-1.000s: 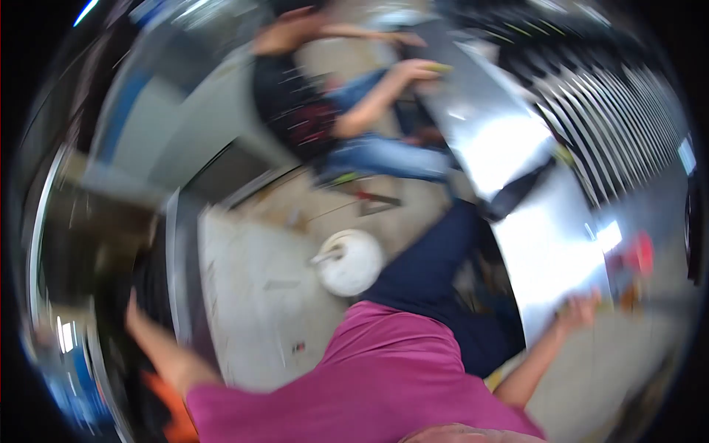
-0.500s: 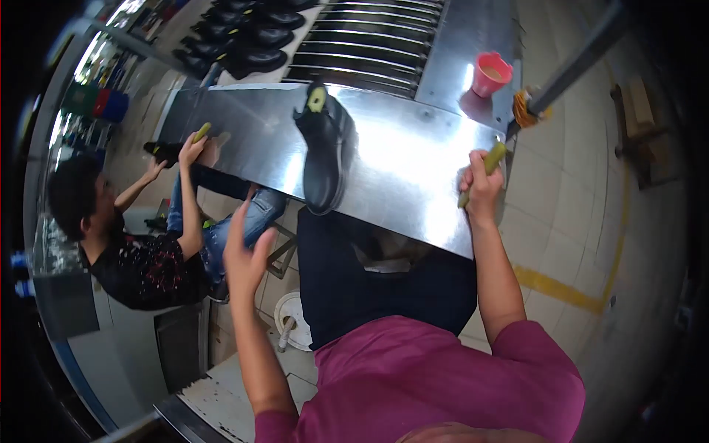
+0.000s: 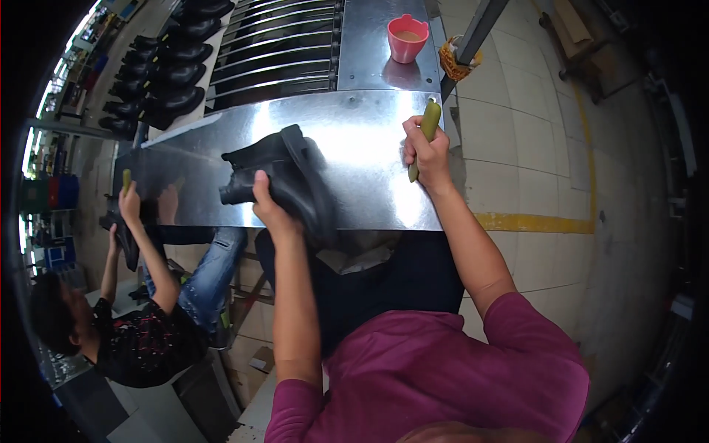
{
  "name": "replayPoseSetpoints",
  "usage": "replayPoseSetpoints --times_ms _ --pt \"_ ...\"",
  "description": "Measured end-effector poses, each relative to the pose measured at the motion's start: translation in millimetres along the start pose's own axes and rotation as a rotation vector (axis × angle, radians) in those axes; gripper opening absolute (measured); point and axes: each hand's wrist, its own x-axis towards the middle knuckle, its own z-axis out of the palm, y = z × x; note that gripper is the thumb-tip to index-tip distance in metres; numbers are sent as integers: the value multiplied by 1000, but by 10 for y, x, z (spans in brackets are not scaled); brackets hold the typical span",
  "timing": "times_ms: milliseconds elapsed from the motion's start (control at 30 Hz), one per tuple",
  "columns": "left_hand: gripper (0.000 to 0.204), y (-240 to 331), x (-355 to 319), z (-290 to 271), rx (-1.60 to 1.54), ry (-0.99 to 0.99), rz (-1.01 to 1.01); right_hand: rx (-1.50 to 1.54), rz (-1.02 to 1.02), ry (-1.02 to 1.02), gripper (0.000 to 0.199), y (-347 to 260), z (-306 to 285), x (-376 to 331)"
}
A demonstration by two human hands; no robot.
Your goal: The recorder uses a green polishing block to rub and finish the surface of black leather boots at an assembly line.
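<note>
A black ankle boot [image 3: 314, 196] lies tilted over the near edge of the shiny metal table [image 3: 369, 140], its shaft pointing left. Around its side close the fingers of my left hand [image 3: 272, 210], thumb on top; the far fingers are hidden by the boot. My right hand [image 3: 430, 151] is wrapped round a slim olive-green stick-like handle [image 3: 430, 118] at the table's right end. Both ends of the handle stick out of the fist, and I cannot make out what tool it is.
A pink cup [image 3: 408, 40] with brownish contents stands on the metal at the back right, near a post [image 3: 476, 37]. Rollers [image 3: 277, 44] run away behind the table. Several black shoes [image 3: 177, 74] stand far left. A co-worker [image 3: 133, 332] sits at left with a shoe.
My left hand, open in the air before, has taken hold of the boot, which is now turned with its shaft to the left. My right hand still grips the green handle. The view has shifted.
</note>
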Motion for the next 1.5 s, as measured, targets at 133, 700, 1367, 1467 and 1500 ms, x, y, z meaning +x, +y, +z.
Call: replayPoseSetpoints --times_ms 133,700,1367,1467,1500 --pt "53 -450 -289 -33 130 24 277 33 36 -27 21 -13 11 -6" --pt "34 -627 -326 -167 339 57 446 248 74 -436 28 -75 2012 616" --pt "41 -549 -332 -123 315 17 522 336 -48 -473 26 191 1814 599" --pt "41 -555 -334 -116 322 -2 522 358 -103 -539 21 216 1725 640" --pt "41 -550 -333 -107 307 -16 521 387 -138 -583 20 225 1702 645"
